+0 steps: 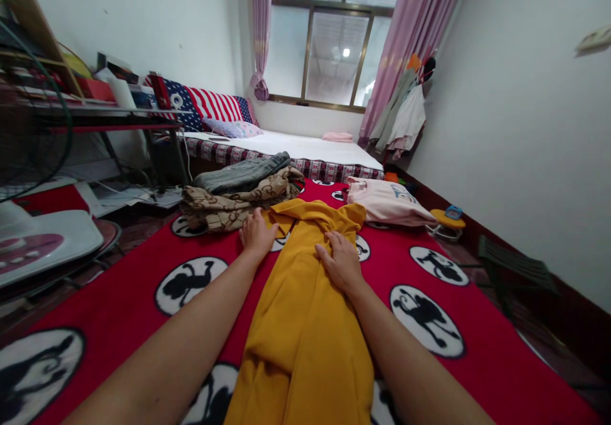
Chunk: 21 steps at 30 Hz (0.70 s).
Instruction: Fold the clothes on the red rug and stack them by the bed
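A mustard-yellow garment lies lengthwise before me on a red blanket with black-and-white monkey circles. Its far end is folded and spreads out to both sides. My left hand rests at the left far corner of the cloth, fingers apart, thumb against the fabric. On the right part of the garment, my right hand lies flat with its fingers loosely spread. Just beyond my left hand sit a brown patterned garment and a grey-blue pair of jeans, stacked together. A folded pale pink top lies at the far right.
Behind the blanket stands a low bed with a pillow. A cluttered desk and a white fan base flank the left side. To the right are a yellow stool and a dark folding stool.
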Motion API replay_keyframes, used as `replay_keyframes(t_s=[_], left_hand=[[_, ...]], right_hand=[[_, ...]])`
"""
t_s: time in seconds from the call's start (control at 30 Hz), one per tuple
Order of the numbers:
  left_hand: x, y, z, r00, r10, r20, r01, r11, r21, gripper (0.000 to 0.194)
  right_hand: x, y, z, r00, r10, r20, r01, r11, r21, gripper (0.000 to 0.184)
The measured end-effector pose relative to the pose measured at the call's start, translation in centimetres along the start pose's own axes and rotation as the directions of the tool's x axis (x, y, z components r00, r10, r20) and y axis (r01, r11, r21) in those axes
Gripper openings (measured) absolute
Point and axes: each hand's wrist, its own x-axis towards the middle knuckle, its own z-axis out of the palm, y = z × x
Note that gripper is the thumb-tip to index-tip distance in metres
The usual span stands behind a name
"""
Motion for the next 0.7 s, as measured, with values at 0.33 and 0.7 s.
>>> replay_keyframes(t_s=[0.33,0.7], left_hand=[[2.0,-0.4,-1.4,0.991,-0.009,-0.130,-0.065,0.828,-0.557,0.032],[-2.5,8.8,-13.7,0.805,0.297,-0.514,-0.591,0.312,-0.744,0.022]], right_hand=[[0.2,0.7,0.5,0.997,-0.006,-0.074,0.017,0.988,0.153,0.039],[0.5,1.8,-0.3,0.858,0.444,-0.258,-0.164,0.713,0.682,0.049]])
